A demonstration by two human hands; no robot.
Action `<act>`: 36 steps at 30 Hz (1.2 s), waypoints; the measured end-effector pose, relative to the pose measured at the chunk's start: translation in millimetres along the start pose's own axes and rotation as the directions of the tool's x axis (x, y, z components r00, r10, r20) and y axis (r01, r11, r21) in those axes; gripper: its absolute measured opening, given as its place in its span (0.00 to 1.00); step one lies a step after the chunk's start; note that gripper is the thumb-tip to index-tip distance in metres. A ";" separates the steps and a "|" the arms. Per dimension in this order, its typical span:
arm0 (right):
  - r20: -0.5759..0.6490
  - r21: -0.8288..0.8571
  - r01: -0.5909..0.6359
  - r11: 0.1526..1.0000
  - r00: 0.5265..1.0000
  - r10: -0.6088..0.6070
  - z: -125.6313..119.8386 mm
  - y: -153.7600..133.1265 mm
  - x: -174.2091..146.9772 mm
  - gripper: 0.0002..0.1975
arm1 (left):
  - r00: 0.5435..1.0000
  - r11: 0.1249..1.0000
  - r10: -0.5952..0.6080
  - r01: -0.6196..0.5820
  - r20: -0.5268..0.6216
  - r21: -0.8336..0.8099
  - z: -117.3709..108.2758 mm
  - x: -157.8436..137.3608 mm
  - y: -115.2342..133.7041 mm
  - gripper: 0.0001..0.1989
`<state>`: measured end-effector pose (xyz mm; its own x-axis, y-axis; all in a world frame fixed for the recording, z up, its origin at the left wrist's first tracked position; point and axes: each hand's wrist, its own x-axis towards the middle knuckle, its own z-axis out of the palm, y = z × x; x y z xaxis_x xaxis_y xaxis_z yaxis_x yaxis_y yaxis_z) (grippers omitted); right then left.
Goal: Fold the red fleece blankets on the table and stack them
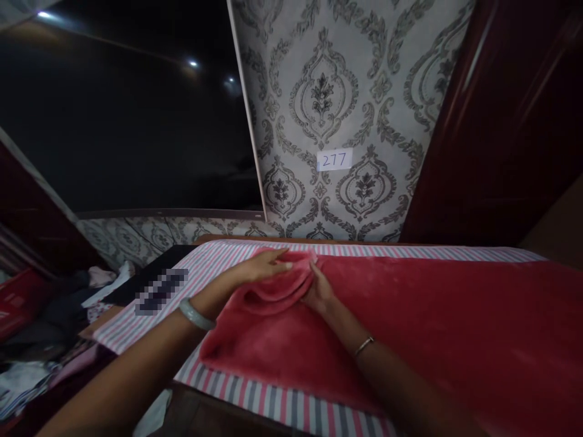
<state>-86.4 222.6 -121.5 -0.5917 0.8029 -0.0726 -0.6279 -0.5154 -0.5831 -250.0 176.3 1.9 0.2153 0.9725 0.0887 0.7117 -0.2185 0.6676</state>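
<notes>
A plush red blanket (410, 328) lies spread over a striped cloth (255, 391) in pink, grey and white. Its left end is gathered into a curved fold. My left hand (263, 266), with a pale bangle on its wrist, rests on the far left side of that fold, fingers stretched out and apart. Opposite it, my right hand (320, 292) is closed around the fold's right edge, with the thumb on top and the other fingers partly hidden by the fabric. A thin bracelet circles my right wrist.
A large dark television (136, 121) hangs on the patterned wall at left. A paper label (334, 159) reading 277 is stuck beside it. Clothes (27, 376) are heaped at lower left. A dark red glossy panel (492, 121) stands at right.
</notes>
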 end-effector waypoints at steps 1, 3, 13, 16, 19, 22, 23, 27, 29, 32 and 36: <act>-0.048 0.016 -0.026 1.000 0.999 0.026 -6.2 3.7 0.0 0.21 | 1.000 0.998 -0.004 0.003 0.022 0.064 4.6 -8.9 -7.5 0.34; -0.120 0.029 -0.065 0.997 0.990 0.068 -16.6 10.3 2.3 0.17 | 0.999 0.980 -0.034 0.031 0.008 0.198 9.4 -34.1 -29.9 0.38; -0.352 -0.197 0.033 0.980 0.930 -0.102 -36.3 -0.9 40.3 0.06 | 0.911 0.981 0.030 0.051 -0.410 0.185 45.5 -123.0 -132.7 0.43; -0.361 -0.266 0.083 0.960 0.915 -0.179 -40.1 0.0 48.3 0.06 | 0.902 0.990 0.019 0.043 -0.432 0.133 36.6 -99.3 -120.8 0.32; -0.356 -0.331 0.120 0.936 0.903 -0.241 -37.2 -2.2 55.3 0.07 | 0.932 0.995 0.065 -0.033 -0.357 0.095 25.0 -87.0 -89.0 0.20; -0.339 -0.377 0.148 0.914 0.896 -0.285 -30.3 -15.5 62.3 0.07 | 0.930 0.988 0.151 -0.132 -0.334 0.082 30.1 -96.8 -43.9 0.20; -0.330 -0.391 0.158 0.907 0.896 -0.298 -29.2 -22.6 63.3 0.07 | 0.930 0.981 0.189 -0.162 -0.314 0.110 37.9 -102.4 -28.6 0.21; -0.331 -0.447 0.182 0.876 0.876 -0.351 -41.0 -52.9 52.8 0.09 | 0.938 0.926 0.292 -0.227 -0.188 0.302 98.6 -114.7 12.0 0.25; -0.359 -0.475 0.175 0.862 0.856 -0.371 -54.9 -61.3 39.7 0.10 | 0.945 0.887 0.303 -0.230 -0.128 0.400 137.4 -112.2 13.8 0.26; -0.386 -0.507 0.143 0.850 0.843 -0.373 -74.1 -60.8 22.1 0.09 | 0.950 0.821 0.305 -0.224 -0.071 0.525 184.7 -107.2 0.3 0.30; -0.374 -0.538 0.146 0.830 0.842 -0.390 -79.6 -53.2 18.6 0.10 | 0.934 0.776 0.338 -0.205 -0.118 0.596 210.0 -112.0 -19.2 0.39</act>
<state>-23.8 288.9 -156.3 -0.0643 0.9886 -0.1361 -0.3354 -0.1498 -0.9301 -147.4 54.7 -176.1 0.3624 0.8438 0.3958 0.9068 -0.4173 0.0594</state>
